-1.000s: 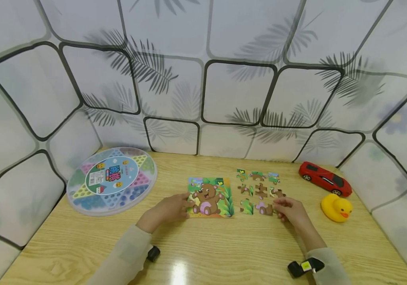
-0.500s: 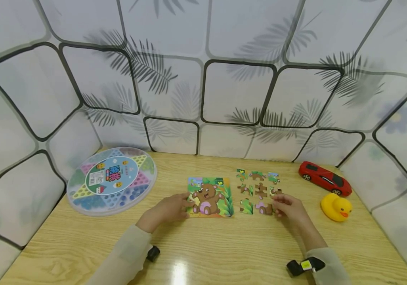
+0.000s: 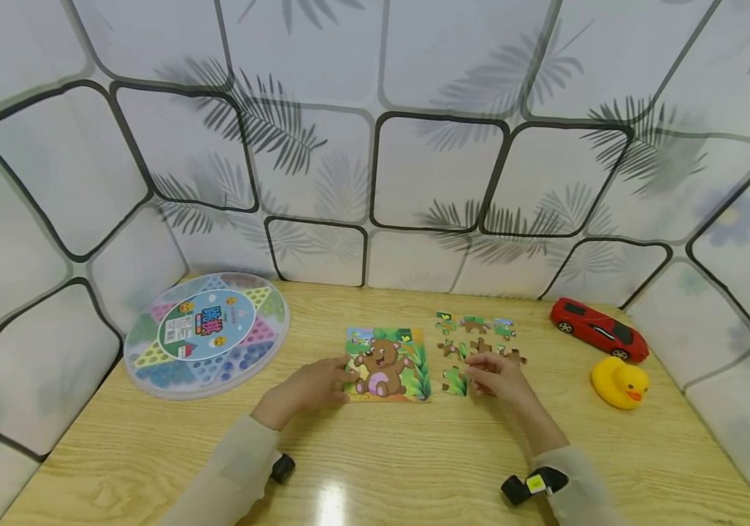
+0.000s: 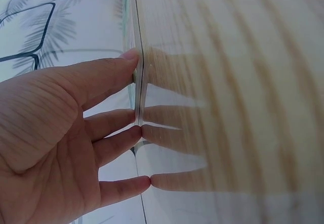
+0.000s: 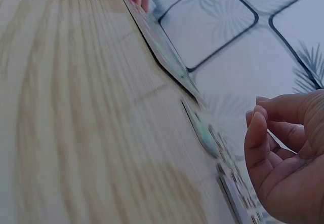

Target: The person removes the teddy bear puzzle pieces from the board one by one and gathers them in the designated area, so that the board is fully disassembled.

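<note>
A bear-picture puzzle board [image 3: 391, 365] lies flat on the table in the head view. My left hand [image 3: 315, 383] rests at its left edge, fingers nearly straight, with fingertips touching the board and table; the left wrist view shows the same hand [image 4: 55, 127] from the side. Right of the board, several loose jigsaw pieces [image 3: 455, 381] lie in rows. My right hand [image 3: 499, 376] is over the lower row and hides part of it. In the right wrist view this hand [image 5: 283, 148] is raised above the pieces [image 5: 200, 127], fingers curled, thumb and fingertips together, nothing visible between them.
A round Chinese checkers set [image 3: 207, 332] lies at the back left. A red toy car [image 3: 598, 330] and a yellow rubber duck [image 3: 620, 383] sit on the right. Patterned cloth walls [image 3: 440, 175] enclose the wooden table [image 3: 388, 460] behind and at both sides.
My right hand has moved left, from the lower right pieces to above the middle of the lower row. The left hand and the board have stayed in place.
</note>
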`<control>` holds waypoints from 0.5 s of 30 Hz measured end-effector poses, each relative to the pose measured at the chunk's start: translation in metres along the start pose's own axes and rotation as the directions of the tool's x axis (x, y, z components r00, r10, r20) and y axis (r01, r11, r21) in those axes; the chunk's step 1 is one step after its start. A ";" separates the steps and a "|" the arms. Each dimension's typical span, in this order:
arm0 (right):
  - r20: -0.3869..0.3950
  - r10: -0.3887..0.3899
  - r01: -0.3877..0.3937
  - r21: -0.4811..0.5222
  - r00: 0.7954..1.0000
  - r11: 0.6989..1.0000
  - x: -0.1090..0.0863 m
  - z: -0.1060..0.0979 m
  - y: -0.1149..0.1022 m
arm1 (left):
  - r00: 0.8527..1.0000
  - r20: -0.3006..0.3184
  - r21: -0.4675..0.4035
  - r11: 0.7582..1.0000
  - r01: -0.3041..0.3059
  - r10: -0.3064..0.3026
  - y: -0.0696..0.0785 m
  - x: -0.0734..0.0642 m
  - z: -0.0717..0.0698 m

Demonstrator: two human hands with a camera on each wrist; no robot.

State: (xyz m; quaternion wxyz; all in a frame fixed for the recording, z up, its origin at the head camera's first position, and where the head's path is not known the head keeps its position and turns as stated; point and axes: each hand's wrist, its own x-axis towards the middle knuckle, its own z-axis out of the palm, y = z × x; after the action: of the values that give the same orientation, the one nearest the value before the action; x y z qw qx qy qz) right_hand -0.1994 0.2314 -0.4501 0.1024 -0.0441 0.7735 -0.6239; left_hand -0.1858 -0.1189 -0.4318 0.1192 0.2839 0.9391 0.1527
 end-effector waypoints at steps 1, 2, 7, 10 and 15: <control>0.013 -0.002 0.002 -0.003 1.000 1.000 0.001 0.004 -0.001 | 1.000 0.001 0.002 1.000 -0.001 0.001 0.000 0.000 0.000; 0.019 0.002 -0.002 -0.002 1.000 1.000 0.003 0.009 -0.002 | 1.000 0.001 0.004 1.000 -0.001 0.001 0.000 0.000 0.001; 0.060 -0.014 0.015 -0.022 0.998 1.000 0.011 0.036 -0.008 | 1.000 0.004 0.001 1.000 0.015 -0.015 0.000 0.000 0.001; 0.095 -0.025 0.030 -0.044 0.995 0.999 0.014 0.055 -0.010 | 1.000 0.001 -0.004 1.000 0.025 -0.025 0.000 0.000 0.002; 0.190 -0.051 0.067 -0.079 0.980 0.995 0.018 0.084 -0.014 | 1.000 -0.005 0.005 1.000 0.015 -0.015 -0.001 -0.001 0.003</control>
State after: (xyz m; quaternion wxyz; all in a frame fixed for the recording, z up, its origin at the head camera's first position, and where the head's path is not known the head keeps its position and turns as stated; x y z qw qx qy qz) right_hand -0.1996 0.1446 -0.4549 0.1545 -0.1298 0.7847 -0.5861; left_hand -0.1848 -0.1193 -0.4350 0.1173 0.2766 0.9419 0.1503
